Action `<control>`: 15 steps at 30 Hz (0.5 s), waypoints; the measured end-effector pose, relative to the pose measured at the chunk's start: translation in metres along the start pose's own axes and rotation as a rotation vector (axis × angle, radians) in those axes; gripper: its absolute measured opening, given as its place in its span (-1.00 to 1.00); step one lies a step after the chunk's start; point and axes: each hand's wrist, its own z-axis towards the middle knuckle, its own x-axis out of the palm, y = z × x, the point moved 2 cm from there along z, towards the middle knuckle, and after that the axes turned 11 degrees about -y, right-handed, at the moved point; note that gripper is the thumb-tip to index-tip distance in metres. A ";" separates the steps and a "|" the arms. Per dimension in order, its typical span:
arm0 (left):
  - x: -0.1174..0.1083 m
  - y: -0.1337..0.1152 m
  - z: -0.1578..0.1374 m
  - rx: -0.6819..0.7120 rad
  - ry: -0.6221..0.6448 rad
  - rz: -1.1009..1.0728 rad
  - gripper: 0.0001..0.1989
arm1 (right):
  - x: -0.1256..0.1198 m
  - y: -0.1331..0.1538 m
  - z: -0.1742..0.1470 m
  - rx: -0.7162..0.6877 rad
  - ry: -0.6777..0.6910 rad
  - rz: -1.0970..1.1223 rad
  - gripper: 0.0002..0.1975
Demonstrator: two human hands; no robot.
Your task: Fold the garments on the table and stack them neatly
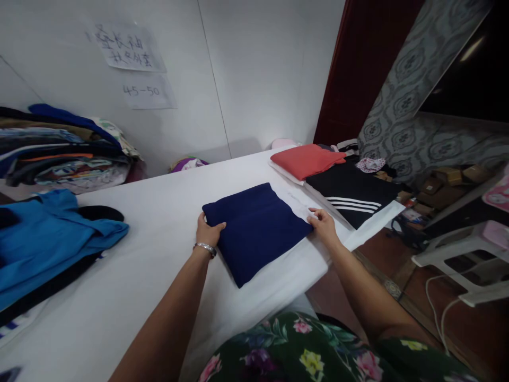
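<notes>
A navy blue garment (260, 231), folded into a rough square, lies flat on the white-covered table (159, 244). Its exact kind cannot be made out from the folds. My left hand (209, 232), with a silver bracelet at the wrist, grips its left edge, thumb on top and fingers underneath. At the opposite corner, my right hand (323, 225) pinches the fabric between thumb and fingers. Just beyond the right hand sit a folded coral garment (304, 162) and a black garment with white stripes (353, 191).
Blue clothing (59, 239) is heaped over dark pieces at the table's left. Behind it rises a tall stack of folded clothes (63, 148) by the wall. Handwritten paper signs (127, 48) hang above. On the right, a plastic stool (465, 260) stands on the floor with a cable nearby.
</notes>
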 end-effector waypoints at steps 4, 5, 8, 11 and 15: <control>0.002 0.005 -0.001 -0.034 0.031 0.029 -0.23 | -0.004 -0.005 -0.001 -0.007 0.044 -0.099 -0.76; 0.002 0.008 -0.001 -0.037 0.036 0.046 -0.22 | -0.005 -0.007 -0.001 -0.003 0.062 -0.151 -0.74; 0.000 0.015 -0.003 -0.041 0.025 0.133 -0.15 | -0.010 -0.002 -0.005 -0.056 0.066 -0.314 -0.59; -0.006 0.018 -0.014 -0.058 0.018 0.154 -0.09 | -0.008 0.022 -0.017 -0.298 0.053 -0.377 -0.53; -0.008 0.019 -0.037 -0.045 0.082 -0.021 -0.19 | 0.013 0.069 -0.038 -0.605 0.153 -0.395 -0.53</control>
